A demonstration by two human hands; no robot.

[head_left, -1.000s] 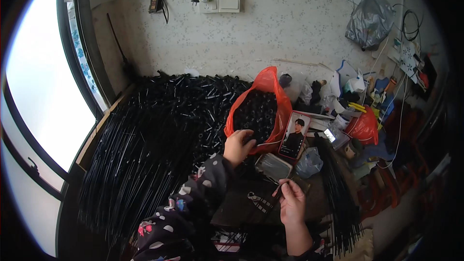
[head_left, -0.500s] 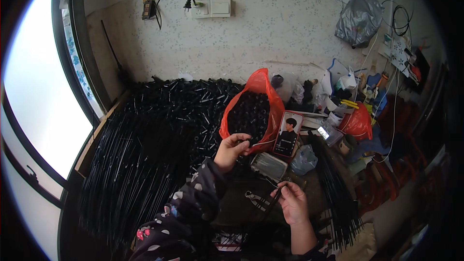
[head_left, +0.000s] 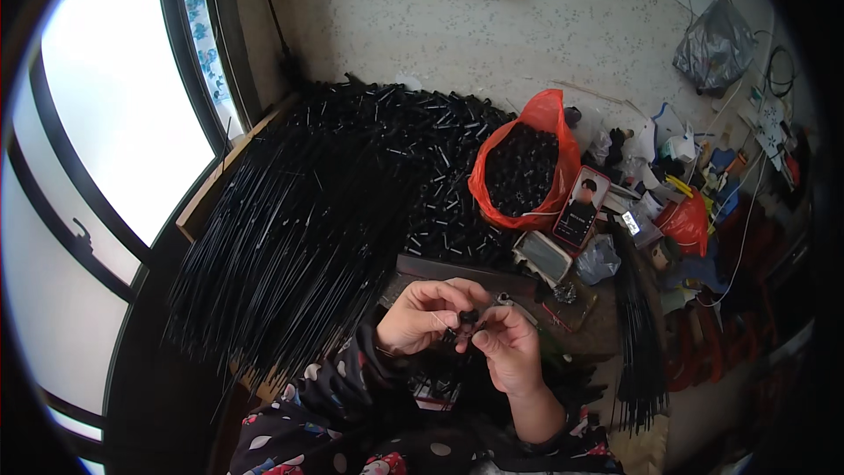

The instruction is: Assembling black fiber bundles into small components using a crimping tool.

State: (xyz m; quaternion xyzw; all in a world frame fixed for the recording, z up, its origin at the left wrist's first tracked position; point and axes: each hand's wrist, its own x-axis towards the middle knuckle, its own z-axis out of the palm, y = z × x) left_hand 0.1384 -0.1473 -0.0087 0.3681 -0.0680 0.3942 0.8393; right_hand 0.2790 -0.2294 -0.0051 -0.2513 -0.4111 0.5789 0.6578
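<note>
Black fitting (head_left: 469, 317), small, pinched in left hand (head_left: 413, 319); right hand (head_left: 514, 354) curled beside it, grip I cannot tell; red bag (head_left: 542, 109) of black pieces (head_left: 521, 167) stands beyond.

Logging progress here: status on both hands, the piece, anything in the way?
Left hand pinching small black piece. Right hand close beside it, grip unclear. Red bag and phone beyond, not between hands.

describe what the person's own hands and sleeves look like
Both the left hand and right hand are without gloves. The left sleeve is dark, printed with pale spots and reddish figures, reaching near the wrist. The dark, red-touched right sleeve sits higher, leaving some forearm uncovered.
</note>
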